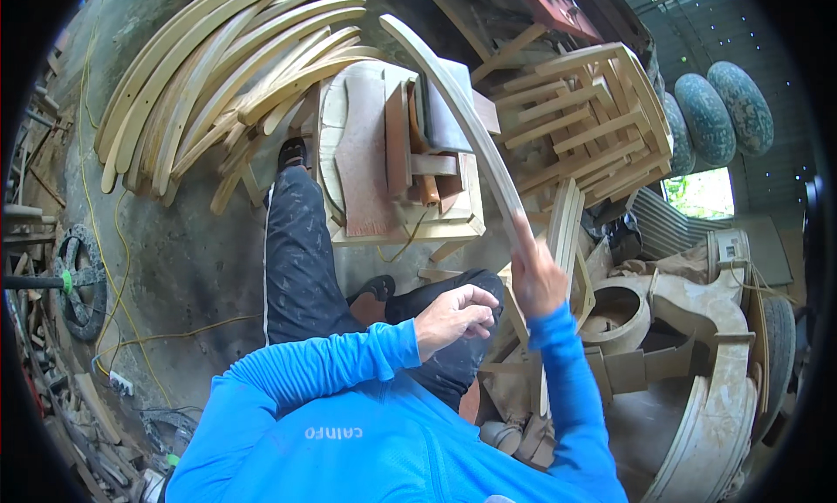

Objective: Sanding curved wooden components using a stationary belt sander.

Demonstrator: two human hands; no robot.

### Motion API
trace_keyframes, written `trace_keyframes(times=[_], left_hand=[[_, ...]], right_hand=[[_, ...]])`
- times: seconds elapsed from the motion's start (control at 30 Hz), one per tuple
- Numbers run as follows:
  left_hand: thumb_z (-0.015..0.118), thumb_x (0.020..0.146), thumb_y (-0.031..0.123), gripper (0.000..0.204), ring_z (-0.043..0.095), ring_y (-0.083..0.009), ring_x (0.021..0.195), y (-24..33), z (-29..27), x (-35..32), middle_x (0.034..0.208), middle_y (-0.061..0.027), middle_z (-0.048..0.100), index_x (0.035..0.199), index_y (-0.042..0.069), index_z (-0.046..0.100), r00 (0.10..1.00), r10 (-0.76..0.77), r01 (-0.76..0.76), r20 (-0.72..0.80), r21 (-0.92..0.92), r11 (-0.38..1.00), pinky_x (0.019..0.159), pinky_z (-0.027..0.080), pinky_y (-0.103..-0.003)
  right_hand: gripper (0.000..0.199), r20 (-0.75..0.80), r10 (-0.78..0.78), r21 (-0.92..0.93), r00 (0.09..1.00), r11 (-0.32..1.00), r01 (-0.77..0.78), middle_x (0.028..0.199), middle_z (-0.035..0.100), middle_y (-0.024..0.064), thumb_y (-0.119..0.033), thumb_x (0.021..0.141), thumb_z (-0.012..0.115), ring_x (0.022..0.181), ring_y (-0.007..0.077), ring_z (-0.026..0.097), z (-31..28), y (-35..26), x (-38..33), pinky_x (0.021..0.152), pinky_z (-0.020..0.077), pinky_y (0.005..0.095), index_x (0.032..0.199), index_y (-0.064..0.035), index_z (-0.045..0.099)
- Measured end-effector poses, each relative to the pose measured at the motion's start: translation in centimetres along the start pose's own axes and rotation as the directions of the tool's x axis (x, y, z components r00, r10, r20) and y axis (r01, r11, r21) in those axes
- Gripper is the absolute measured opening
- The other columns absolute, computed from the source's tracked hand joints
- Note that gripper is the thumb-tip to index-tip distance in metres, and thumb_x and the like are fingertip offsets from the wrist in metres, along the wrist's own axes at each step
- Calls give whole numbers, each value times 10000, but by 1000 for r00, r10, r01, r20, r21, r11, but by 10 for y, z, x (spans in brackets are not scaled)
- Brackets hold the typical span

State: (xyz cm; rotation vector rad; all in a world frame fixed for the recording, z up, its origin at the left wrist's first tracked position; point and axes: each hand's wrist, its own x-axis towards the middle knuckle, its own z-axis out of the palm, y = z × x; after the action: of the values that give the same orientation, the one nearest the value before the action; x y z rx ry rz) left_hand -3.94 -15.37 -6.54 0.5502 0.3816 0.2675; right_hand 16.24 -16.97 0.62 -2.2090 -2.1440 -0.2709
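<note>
My right hand [538, 281] is closed round the near end of a long curved wooden slat [462, 102]. From there the slat slants up and away to the left, passing over or beside a sanding machine whose grey belt [446, 111] shows at its edge; whether they touch I cannot tell. The machine sits on a dusty wooden stand [410, 233] with a brown board [366, 154] on top. Above my bent right leg, my left hand [458, 318] hangs with loosely curled fingers somewhat apart and nothing in it.
Many curved slats [209, 58] lie heaped at the far left. Stacked wooden pieces [602, 111] stand at the far right, before rounded dark objects [715, 111]. A pale machine frame [724, 329] fills the right. Yellow cable [192, 330] crosses the floor near a black spoked wheel [80, 281].
</note>
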Motion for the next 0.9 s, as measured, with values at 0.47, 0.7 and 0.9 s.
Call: trace_keyframes(times=[0.47,0.7,0.9], left_hand=[[589,1024,156,225,698,-194,934,67,-70,-21,1021,-70,694,1222,50,587,894,310,-375,-322,-161,913,918,558,-349],[591,1033,174,237,698,-197,942,51,-63,1,1033,-75,690,1236,53,595,948,210,-247,-239,-138,959,918,558,-341],[599,1032,180,245,699,-201,948,55,-66,3,1039,-73,687,1241,52,597,954,174,-210,-243,-128,969,910,556,-337]], right_hand=[[752,-82,70,290,994,956,-43,1142,699,283,-199,935,650,954,490,691,41,23,100,780,564,534,1610,-221,320],[789,18,187,250,982,950,-186,1129,639,265,-41,922,650,894,494,680,18,-5,-80,718,564,520,1618,-134,289],[871,42,103,251,994,962,-110,1063,658,254,-7,893,625,776,479,682,45,19,-29,644,559,548,1642,-175,214]])
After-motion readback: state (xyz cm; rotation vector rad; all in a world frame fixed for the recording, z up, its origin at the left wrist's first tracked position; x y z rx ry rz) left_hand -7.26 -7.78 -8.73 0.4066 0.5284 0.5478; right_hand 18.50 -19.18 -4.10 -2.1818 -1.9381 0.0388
